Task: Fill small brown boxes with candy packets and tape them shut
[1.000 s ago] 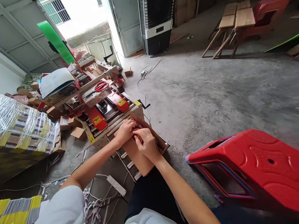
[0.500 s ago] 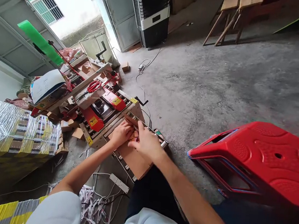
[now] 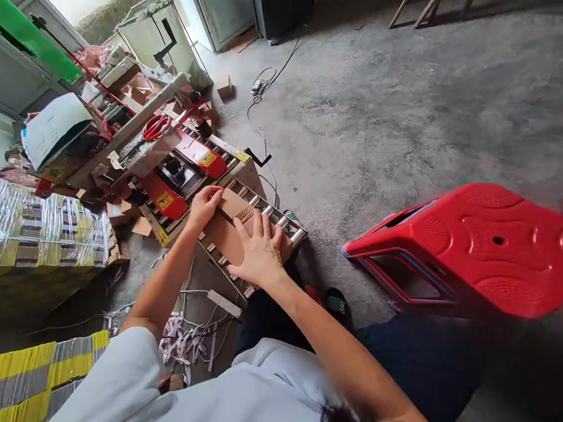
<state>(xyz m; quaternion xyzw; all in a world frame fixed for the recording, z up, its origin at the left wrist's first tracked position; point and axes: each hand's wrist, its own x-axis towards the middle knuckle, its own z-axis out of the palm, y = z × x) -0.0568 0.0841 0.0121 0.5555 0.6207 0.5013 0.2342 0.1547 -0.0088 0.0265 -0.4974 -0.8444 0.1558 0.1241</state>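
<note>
The biggest change is in the whole outlook: the person's gaze has dipped, so the far end of the concrete floor (image 3: 397, 116) has mostly slid out of view, and the red stool (image 3: 513, 252) sits higher on the right. The machine with red covers (image 3: 157, 191) stands just beyond the work, a plastic-wrapped stack (image 3: 58, 228) off to its left.

Closer in, the brown carton (image 3: 226, 237) lies on the metal rollers (image 3: 283, 222) at the machine's near end, right under the person's arms. A moment ago cardboard stood up along its far side; now the top looks flatter, and bare rollers show past it. I'd judge the flaps are mostly down, though a hand covers too much of the carton for me to be sure.

The hands have parted, too. They were bunched together over the middle; now the right hand (image 3: 260, 254) lies spread on top, fingers fanned, and seems to be pressing. The left hand (image 3: 204, 207) is at the far left corner, fingers bent toward the edge; whether it pinches the board, I cannot tell.

Smallest of all, a ridged strip (image 3: 245, 215) shows between them, so the top may not be quite settled.
</note>
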